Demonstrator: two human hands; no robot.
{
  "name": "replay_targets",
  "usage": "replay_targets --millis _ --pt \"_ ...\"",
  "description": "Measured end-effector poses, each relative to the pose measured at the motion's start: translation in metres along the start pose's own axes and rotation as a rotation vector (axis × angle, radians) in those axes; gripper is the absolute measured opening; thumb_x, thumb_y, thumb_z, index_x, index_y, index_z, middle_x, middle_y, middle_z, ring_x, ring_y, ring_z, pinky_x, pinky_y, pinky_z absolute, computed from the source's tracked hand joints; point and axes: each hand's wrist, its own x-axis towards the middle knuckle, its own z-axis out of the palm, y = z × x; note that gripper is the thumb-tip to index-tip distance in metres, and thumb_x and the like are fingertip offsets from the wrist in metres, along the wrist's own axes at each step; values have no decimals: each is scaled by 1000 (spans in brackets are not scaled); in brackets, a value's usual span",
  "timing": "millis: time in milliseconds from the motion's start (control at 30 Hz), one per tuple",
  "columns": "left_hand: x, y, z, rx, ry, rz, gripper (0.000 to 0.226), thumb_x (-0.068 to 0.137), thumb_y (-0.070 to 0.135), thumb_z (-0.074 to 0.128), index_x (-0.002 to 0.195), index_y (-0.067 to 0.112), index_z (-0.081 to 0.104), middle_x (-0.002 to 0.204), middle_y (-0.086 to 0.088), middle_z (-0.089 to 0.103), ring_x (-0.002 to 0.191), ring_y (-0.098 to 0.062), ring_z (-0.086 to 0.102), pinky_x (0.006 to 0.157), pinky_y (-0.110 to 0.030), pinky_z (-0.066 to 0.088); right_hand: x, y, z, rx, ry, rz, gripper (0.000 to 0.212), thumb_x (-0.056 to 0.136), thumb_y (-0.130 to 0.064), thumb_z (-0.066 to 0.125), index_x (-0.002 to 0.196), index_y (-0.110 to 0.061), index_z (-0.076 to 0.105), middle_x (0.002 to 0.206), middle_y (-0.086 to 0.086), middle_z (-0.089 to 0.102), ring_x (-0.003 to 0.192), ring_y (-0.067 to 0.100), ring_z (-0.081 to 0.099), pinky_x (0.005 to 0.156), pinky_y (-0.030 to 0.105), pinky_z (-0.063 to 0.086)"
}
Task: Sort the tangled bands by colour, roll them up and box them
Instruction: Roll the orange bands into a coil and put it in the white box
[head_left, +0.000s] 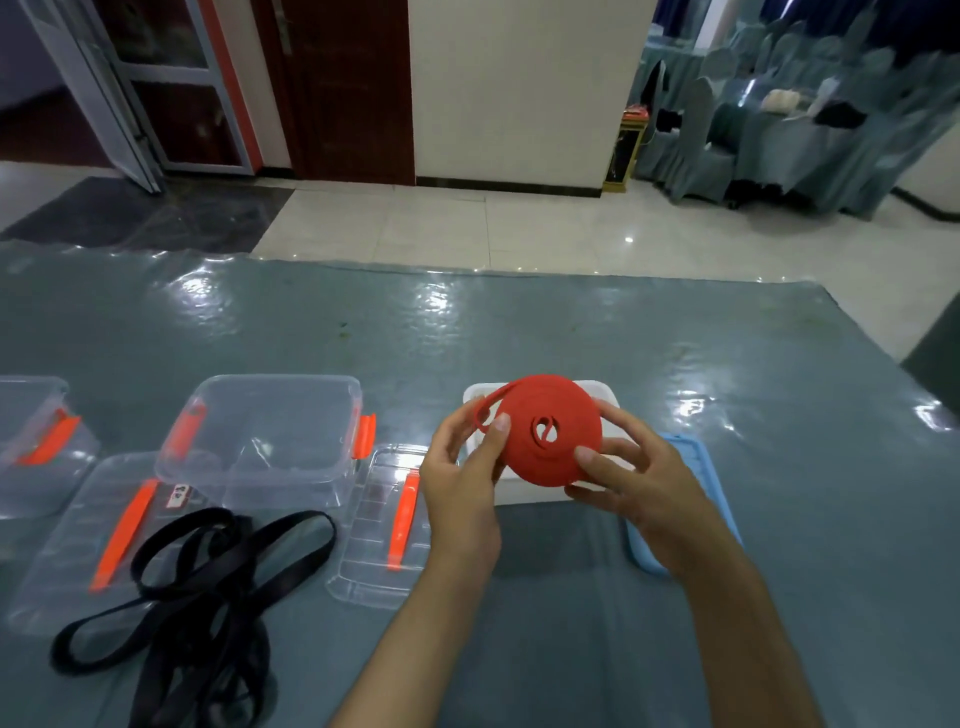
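Red roll (550, 431): a flat coil of red band, held up in both hands above the table, in front of the white box; small open hole at centre w/ the inner end curled in it.
Loose end (488, 410): a short loop is seen sticking out at the roll's upper-left edge.
L hand (462, 478): curled round the roll's left edge; thumb pressed on the front face by the loose end, fingers hidden behind.
R hand (628, 478): curled round the roll's right/lower edge; thumb laid on the front face, fingers wrapped behind and below.
White box (524, 493): open, on the table behind the hands, mostly hidden by roll; contents can't be told.
Blue lid (691, 452): flat on table just right of white box, partly covered by R forearm.
Black bands (208, 597): tangled heap at near left, lying partly over a clear lid.
Clear box (265, 436): open, orange clips, left of the hands.
2nd clear box (36, 441): at far-left edge, cut off.
Clear lids: one (93, 530) under the black heap, one (379, 525) beside L wrist; each w/ an orange strip.
Table (675, 364): covered w/ glossy grey-blue sheet.
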Motion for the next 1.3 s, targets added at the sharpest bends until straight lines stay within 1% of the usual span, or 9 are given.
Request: replay_targets --millis 267,467,600,700,833,1033,1133,1200,1300 --pt "25 -28 9 149 25 -76 45 81 37 88 119 20 72 124 -6 76 120 -26 72 107 -49 56 31 24 -14 79 138 -27 57 72 -31 89 126 -36 73 115 14 78 109 32 76 84 39 64" --pt "68 -45 10 221 4 -173 31 88 17 86 116 20 72 113 -9 79 102 -24 79 80 -26 63 69 49 -19 151 229 92 44 87 -12 80 128 -23 69 116 12 78 107 28 77 85 40 65" --pt "100 -68 15 339 65 -226 29 87 13 87 111 20 74 106 -7 81 97 -25 80 81 -31 63 107 71 -27 -78 299 191 32 93 -13 77 123 -20 69 118 -1 74 112 20 70 95 43 58" --pt "125 -92 19 431 70 -286 29 87 9 85 111 22 74 109 -12 79 101 -28 78 92 -42 64 142 88 -33 -188 322 281 25 96 -16 74 118 -14 62 119 5 69 103 19 66 94 43 56" --pt "159 -126 29 497 112 -375 34 90 -1 79 121 9 68 124 -21 68 115 -38 69 103 -55 56 181 115 -44 -353 276 392 35 95 -22 76 122 -9 59 120 12 66 106 29 65 101 52 55" --pt "203 -174 23 600 168 -509 29 92 -4 75 119 5 68 120 -17 73 116 -35 69 105 -51 56 219 143 -60 -566 103 530 39 95 -37 74 124 -10 68 92 0 69 76 11 60 64 25 45" --pt "218 -194 17 589 228 -587 34 92 -4 75 125 0 68 122 -21 72 117 -39 69 106 -52 55 236 152 -69 -620 -14 631 28 96 -34 72 116 -15 69 85 -4 65 75 12 59 77 32 48" --pt "224 -206 13 565 269 -614 36 90 -7 76 125 -1 68 122 -21 72 115 -39 69 105 -50 56 243 156 -71 -640 -66 674 19 97 -35 70 111 -25 63 98 -1 67 85 15 61 84 35 49" --pt "230 -221 8 568 302 -608 33 88 -11 75 119 1 70 117 -16 73 108 -33 68 98 -43 57 250 165 -72 -677 -111 704 19 97 -35 70 112 -25 66 101 0 67 80 11 59 79 31 48"
